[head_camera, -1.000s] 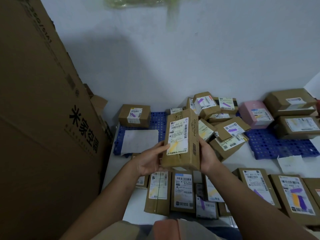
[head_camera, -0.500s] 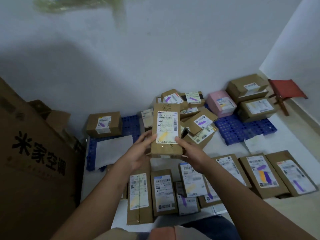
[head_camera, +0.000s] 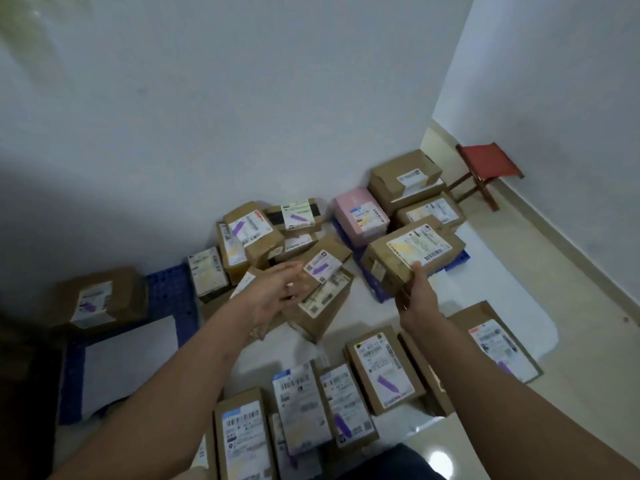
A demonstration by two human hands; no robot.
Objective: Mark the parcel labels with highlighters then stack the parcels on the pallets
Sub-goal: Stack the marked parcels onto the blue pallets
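My right hand (head_camera: 417,296) grips the near end of a brown parcel (head_camera: 388,263) with a yellow-marked label, holding it tilted over the right blue pallet (head_camera: 457,259). Free of the parcel, my left hand (head_camera: 277,292) hovers with straight fingers over a heap of marked parcels (head_camera: 311,271) in the middle. A pink parcel (head_camera: 360,216) and larger brown boxes (head_camera: 405,181) sit on the right pallet. The left blue pallet (head_camera: 169,292) carries one brown parcel (head_camera: 100,299). No highlighter is visible.
Several labelled parcels (head_camera: 381,368) lie on the floor in front of me. A white sheet (head_camera: 128,358) lies on the left pallet. A red stool (head_camera: 485,171) stands in the right corner. A dark cardboard box edge (head_camera: 20,393) is at the far left.
My left hand has let go of the parcel. My right hand has carried it to the right, over the right pallet. The view has swung right, and the big cardboard box has left the frame.
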